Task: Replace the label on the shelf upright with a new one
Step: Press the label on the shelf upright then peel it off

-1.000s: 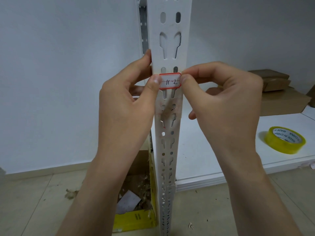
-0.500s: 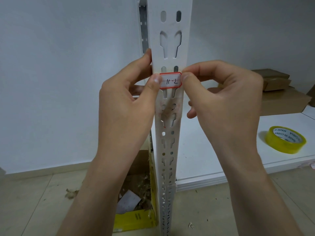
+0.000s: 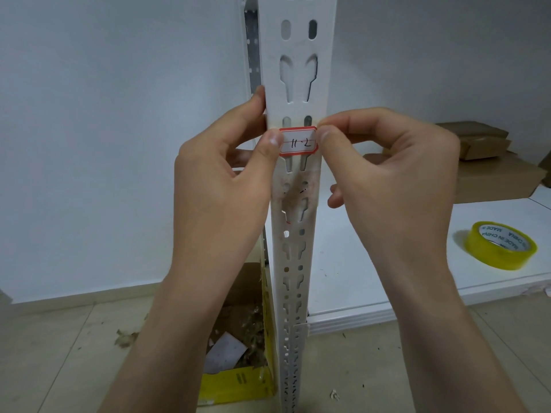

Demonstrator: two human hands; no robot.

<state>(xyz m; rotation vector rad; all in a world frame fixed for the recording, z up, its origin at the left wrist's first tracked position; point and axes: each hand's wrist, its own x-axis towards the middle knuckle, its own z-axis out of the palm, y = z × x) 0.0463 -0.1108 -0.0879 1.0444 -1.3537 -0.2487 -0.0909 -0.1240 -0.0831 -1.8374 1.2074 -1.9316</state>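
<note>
White wall; upright (image 3: pixel 298 84) vertical. Label (image 3: pixel 298 142), long axis 3–9 o'clock: left hand (image 3: pixel 220 186) and right hand (image 3: pixel 387 180) thumbs pressed on its ends.

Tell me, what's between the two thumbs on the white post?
In the head view, the red-edged label sits on the post, with the left hand at one end and the right hand at the other.

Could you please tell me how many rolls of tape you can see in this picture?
1. A single yellow tape roll lies flat on the white shelf board, to the right of the right hand. Others may be hidden outside the view.
</note>
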